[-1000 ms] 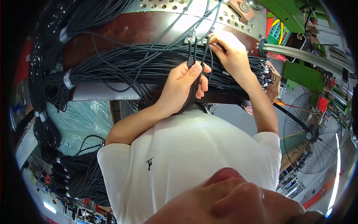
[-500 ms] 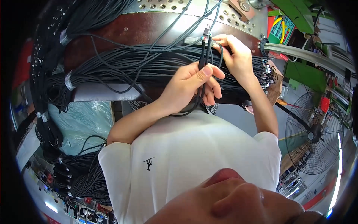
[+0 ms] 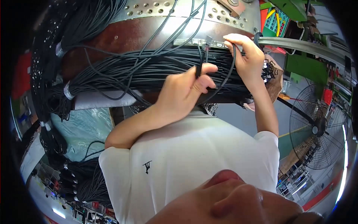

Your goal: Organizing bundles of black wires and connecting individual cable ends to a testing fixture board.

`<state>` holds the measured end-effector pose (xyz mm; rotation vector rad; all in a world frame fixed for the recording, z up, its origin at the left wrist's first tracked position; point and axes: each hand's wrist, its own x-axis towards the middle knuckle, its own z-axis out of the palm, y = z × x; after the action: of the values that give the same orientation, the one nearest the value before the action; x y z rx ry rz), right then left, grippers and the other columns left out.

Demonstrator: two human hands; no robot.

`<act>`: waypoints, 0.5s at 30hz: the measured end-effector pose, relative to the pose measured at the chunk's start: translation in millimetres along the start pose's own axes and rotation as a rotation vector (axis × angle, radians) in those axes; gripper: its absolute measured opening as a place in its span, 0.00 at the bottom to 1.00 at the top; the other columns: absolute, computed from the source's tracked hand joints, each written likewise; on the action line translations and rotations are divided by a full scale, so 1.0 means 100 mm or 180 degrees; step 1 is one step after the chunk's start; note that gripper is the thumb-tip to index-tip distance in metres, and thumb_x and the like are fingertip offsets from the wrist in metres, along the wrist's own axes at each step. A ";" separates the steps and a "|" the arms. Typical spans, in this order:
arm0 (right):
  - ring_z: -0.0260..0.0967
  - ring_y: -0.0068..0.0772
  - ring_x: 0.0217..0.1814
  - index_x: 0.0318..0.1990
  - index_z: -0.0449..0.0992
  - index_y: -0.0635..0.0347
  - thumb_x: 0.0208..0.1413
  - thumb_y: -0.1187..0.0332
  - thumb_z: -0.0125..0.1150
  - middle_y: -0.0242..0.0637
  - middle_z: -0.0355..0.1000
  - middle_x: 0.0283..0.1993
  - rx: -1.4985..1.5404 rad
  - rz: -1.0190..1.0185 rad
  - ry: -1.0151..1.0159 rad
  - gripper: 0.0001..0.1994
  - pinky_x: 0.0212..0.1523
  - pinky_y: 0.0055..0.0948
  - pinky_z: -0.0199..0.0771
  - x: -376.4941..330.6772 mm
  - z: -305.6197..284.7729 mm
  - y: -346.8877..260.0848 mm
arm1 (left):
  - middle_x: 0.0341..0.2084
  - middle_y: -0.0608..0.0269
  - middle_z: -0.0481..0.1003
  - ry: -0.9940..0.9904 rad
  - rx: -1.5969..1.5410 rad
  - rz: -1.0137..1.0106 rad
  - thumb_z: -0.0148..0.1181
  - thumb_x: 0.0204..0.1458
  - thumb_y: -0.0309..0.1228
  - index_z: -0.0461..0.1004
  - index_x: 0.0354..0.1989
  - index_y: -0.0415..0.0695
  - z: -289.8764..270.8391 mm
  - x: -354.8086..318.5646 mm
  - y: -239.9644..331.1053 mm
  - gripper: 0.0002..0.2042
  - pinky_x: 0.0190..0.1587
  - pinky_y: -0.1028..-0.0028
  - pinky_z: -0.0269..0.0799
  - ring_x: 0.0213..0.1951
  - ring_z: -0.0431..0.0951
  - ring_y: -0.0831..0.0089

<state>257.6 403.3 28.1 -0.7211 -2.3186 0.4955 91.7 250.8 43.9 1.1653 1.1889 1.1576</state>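
My left hand [image 3: 179,91] is closed around a black cable [image 3: 199,71] in front of the bundle. Above its fingers rises the cable's end, with thin wires and a small blurred connector [image 3: 208,40]. To its right, my right hand [image 3: 248,56] pinches another length of black cable [image 3: 233,69], which loops down from the fingertips. Those fingertips lie by the right end of a pale metal strip [image 3: 182,42] on the bench. Behind both hands a thick bundle of black cables [image 3: 149,72] stretches across, with connectors at its right end.
A clear tie [image 3: 68,90] gathers the bundle at left; more black cables [image 3: 95,18] hang beyond it. Several loose cables cross the brown bench [image 3: 130,33]. A perforated metal plate [image 3: 179,11] lies at the back. A fan [image 3: 318,128] stands at right, below a curved metal rail [image 3: 302,43].
The hands have moved apart: my right hand went right with its cable loop, and my left hand turned and shifted slightly left. The connector above the left hand has tilted and blurred.
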 end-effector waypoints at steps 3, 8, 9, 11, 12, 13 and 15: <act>0.76 0.39 0.37 0.35 0.76 0.61 0.46 0.77 0.64 0.37 0.77 0.36 -0.0262 -0.0017 -0.0274 0.08 0.38 0.30 0.77 -0.18 0.07 0.07 | 0.21 0.60 0.75 -0.0477 -0.0725 -0.0947 0.37 0.67 0.42 0.71 0.47 0.35 -0.05 0.07 0.12 0.22 0.27 0.81 0.70 0.21 0.73 0.80; 0.74 0.40 0.31 0.34 0.73 0.58 0.48 0.76 0.58 0.36 0.73 0.30 -0.0413 -0.0055 -0.0716 0.05 0.32 0.33 0.74 -0.05 0.00 0.03 | 0.14 0.59 0.73 -0.0580 -0.1051 -0.1365 0.36 0.66 0.41 0.73 0.37 0.35 0.05 0.20 0.07 0.22 0.21 0.81 0.65 0.14 0.71 0.77; 0.74 0.40 0.31 0.34 0.73 0.58 0.48 0.76 0.58 0.36 0.73 0.30 -0.0418 -0.0048 -0.0711 0.05 0.32 0.33 0.74 -0.02 -0.02 0.03 | 0.13 0.59 0.73 -0.0588 -0.1004 -0.1377 0.36 0.66 0.42 0.73 0.36 0.35 0.07 0.22 0.06 0.23 0.20 0.81 0.65 0.13 0.70 0.77; 0.73 0.40 0.30 0.33 0.72 0.57 0.49 0.75 0.58 0.37 0.72 0.29 -0.0385 -0.0024 -0.1029 0.03 0.30 0.34 0.73 0.02 -0.06 0.05 | 0.13 0.59 0.73 -0.0609 -0.0954 -0.1379 0.36 0.65 0.42 0.74 0.35 0.35 0.08 0.24 0.07 0.23 0.19 0.80 0.65 0.12 0.70 0.77; 0.73 0.40 0.30 0.32 0.71 0.56 0.50 0.74 0.57 0.36 0.71 0.28 -0.0401 0.0010 -0.1106 0.02 0.30 0.34 0.73 0.01 -0.09 0.07 | 0.13 0.59 0.73 -0.0627 -0.1034 -0.1428 0.36 0.65 0.42 0.74 0.35 0.35 0.09 0.25 0.07 0.23 0.19 0.80 0.65 0.12 0.70 0.77; 0.73 0.40 0.30 0.32 0.71 0.56 0.50 0.74 0.57 0.36 0.71 0.28 -0.0406 0.0016 -0.1100 0.02 0.30 0.34 0.73 0.00 -0.07 0.06 | 0.12 0.59 0.73 -0.0641 -0.1115 -0.1483 0.37 0.65 0.41 0.74 0.34 0.35 0.09 0.24 0.07 0.23 0.18 0.80 0.65 0.11 0.70 0.76; 0.72 0.39 0.31 0.31 0.71 0.56 0.50 0.74 0.57 0.35 0.71 0.29 -0.0452 -0.0131 -0.0744 0.02 0.31 0.34 0.73 -0.04 -0.02 0.04 | 0.13 0.58 0.73 -0.0731 -0.1244 -0.1574 0.37 0.65 0.41 0.74 0.34 0.34 0.09 0.28 0.13 0.23 0.18 0.80 0.65 0.11 0.70 0.75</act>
<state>262.9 404.8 25.5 -0.7123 -2.6028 0.4185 101.4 279.3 55.2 0.6366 0.9467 0.8033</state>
